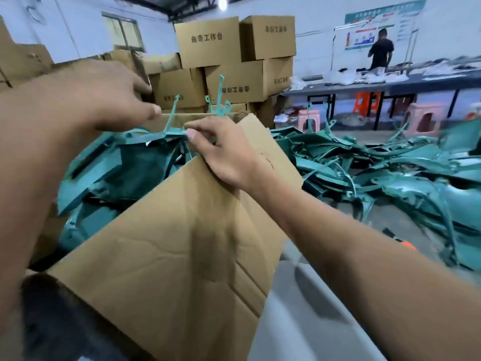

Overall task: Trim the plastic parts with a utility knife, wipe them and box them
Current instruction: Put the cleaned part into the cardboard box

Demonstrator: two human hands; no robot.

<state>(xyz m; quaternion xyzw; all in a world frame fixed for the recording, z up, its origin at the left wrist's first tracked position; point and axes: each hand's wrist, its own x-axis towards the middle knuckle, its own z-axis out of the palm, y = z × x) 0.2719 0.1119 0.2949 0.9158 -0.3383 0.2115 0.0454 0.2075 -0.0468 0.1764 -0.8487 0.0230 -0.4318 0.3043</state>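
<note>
Head view: boxing step. Your right hand [223,155] pinches a green part [166,135] over the box [187,243]; left hand [104,95] hovers, fingers loose. Next: seat it flat.

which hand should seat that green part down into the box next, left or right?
Right, probably. The right hand already pinches the green part at the top of the open box, over its flap. The left hand hovers above with fingers loose and no visible grip.

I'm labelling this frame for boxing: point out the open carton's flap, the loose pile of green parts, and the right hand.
carton flap [182,243], head view, middle of flap.
green parts pile [390,162], head view, centre.
right hand [223,155], head view, back of hand.
</note>
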